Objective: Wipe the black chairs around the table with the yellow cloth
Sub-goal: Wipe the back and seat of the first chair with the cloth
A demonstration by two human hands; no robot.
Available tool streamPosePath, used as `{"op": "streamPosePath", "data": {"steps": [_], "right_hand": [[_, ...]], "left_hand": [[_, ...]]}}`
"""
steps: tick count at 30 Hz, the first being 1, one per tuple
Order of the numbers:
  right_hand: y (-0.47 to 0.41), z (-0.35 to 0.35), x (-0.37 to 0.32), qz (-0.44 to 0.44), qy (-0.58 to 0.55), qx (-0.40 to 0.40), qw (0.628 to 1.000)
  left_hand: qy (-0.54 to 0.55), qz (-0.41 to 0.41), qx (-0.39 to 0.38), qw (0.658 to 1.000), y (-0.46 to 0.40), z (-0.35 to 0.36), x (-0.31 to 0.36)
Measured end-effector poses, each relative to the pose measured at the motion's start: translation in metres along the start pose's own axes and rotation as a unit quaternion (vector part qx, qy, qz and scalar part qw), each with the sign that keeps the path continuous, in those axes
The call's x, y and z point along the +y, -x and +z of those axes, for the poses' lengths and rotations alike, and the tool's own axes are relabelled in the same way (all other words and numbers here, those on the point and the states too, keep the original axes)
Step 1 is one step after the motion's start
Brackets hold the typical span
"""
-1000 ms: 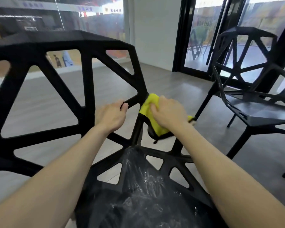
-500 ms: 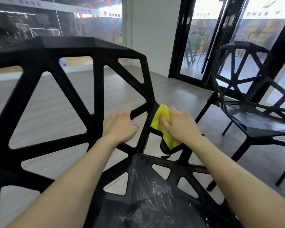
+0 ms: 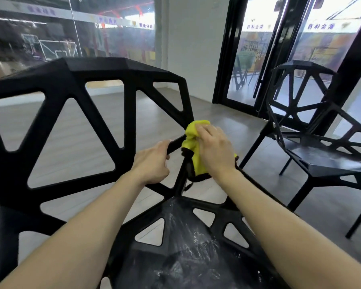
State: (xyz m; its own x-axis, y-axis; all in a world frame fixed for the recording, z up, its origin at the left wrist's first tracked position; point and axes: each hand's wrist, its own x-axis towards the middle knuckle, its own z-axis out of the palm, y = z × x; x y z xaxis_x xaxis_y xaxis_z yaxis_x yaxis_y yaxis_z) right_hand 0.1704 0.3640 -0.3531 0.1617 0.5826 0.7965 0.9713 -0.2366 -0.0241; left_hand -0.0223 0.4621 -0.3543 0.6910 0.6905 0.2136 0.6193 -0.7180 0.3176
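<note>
From the head camera, your left hand (image 3: 152,163) curls round a slanted bar of the near chair (image 3: 67,130), just left of the cloth (image 3: 191,142). Your right hand (image 3: 215,151) grips the cloth, bunched against the upright strut at the backrest's right edge. A second chair (image 3: 313,147) stands apart to the right, by the door (image 3: 246,59).
</note>
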Motion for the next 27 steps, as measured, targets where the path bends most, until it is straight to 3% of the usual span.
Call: {"op": "streamPosePath", "data": {"steps": [2,4,6,8,10,12,15,18,20,22,24,27], "right_hand": [[0.028,0.018,-0.022,-0.05,-0.024,-0.045,0.997],[0.081,0.032,-0.044,-0.132,-0.069,-0.14,0.979],[0.108,0.023,-0.055,-0.082,-0.129,-0.161,0.975],[0.085,0.008,-0.06,0.074,-0.183,-0.058,0.979],[0.043,-0.002,-0.057,0.2,-0.188,0.077,0.958],[0.016,0.002,-0.063,0.244,-0.205,0.108,0.942],[0.036,0.021,-0.103,0.113,-0.234,-0.017,0.965],[0.024,0.015,-0.068,-0.008,-0.187,-0.062,0.98],[-0.011,-0.005,-0.031,0.009,-0.109,-0.04,0.993],[-0.036,-0.018,-0.006,0.084,-0.074,0.015,0.994],[-0.023,-0.01,-0.007,0.077,-0.066,0.008,0.995],[0.059,0.018,-0.023,-0.105,-0.068,-0.141,0.982]], "left_hand": [[-0.002,0.004,-0.01,1.0,0.0,-0.004,-0.001],[-0.002,0.014,-0.026,1.0,-0.001,-0.008,0.0],[-0.024,0.02,-0.073,0.997,-0.001,-0.013,0.0],[-0.155,0.038,-0.066,0.985,0.007,-0.016,-0.007],[-0.315,0.092,-0.001,0.945,0.022,-0.019,-0.019],[-0.345,0.111,0.015,0.932,0.037,-0.018,-0.028],[-0.314,0.113,0.003,0.943,0.037,-0.016,-0.035],[-0.275,0.113,0.0,0.955,0.039,-0.018,-0.036],[-0.266,0.107,0.006,0.958,0.044,-0.017,-0.033],[-0.254,0.095,0.02,0.962,0.047,-0.013,-0.03],[-0.25,0.084,0.03,0.964,0.046,-0.008,-0.028],[-0.268,0.069,0.041,0.96,0.048,-0.004,-0.026]]}}
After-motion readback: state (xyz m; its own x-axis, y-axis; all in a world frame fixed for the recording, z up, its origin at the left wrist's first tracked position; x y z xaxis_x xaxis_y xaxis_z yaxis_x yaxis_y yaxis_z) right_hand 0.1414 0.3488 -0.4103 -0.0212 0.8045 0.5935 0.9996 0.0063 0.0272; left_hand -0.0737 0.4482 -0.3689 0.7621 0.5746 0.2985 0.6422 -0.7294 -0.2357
